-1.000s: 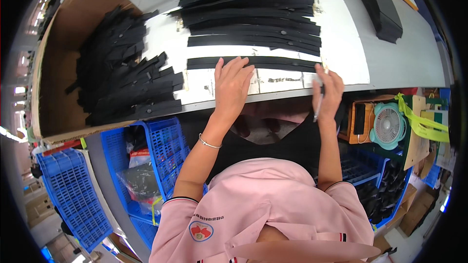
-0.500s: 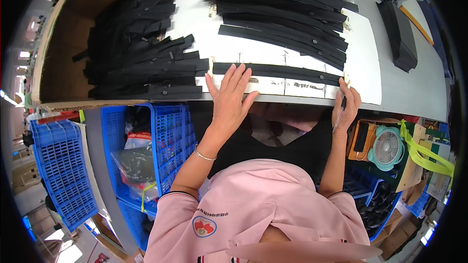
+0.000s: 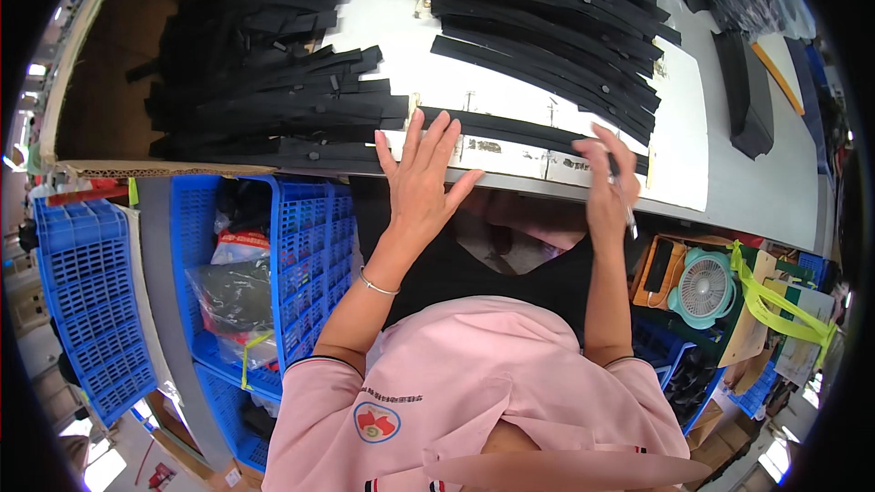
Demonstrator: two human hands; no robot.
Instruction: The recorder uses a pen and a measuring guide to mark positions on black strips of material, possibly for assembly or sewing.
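A single black fabric strip (image 3: 519, 131) lies crosswise on a white board (image 3: 682, 118) that has dark pen marks near its front edge. My left hand (image 3: 421, 169) rests with fingers spread and outstretched, their tips at the strip's left end. Over the right part of the same strip is my right hand (image 3: 609, 184), its fingers bent and a slim pen (image 3: 631, 220) gripped in it, the shaft sticking out below the palm. Beyond both hands, several more black strips (image 3: 547, 27) lie side by side on the board.
On the left, a cardboard box (image 3: 100, 118) lies open with a heap of black strips (image 3: 264, 82) spilling out. Blue plastic crates (image 3: 314, 264) stand below the table edge. To the right are a teal fan (image 3: 704, 287), a phone (image 3: 658, 264) and a black angular piece (image 3: 749, 100).
My right hand has moved left from the strip's right end, with the pen still in it. My left hand stays at the left end. The whole view has shifted slightly.
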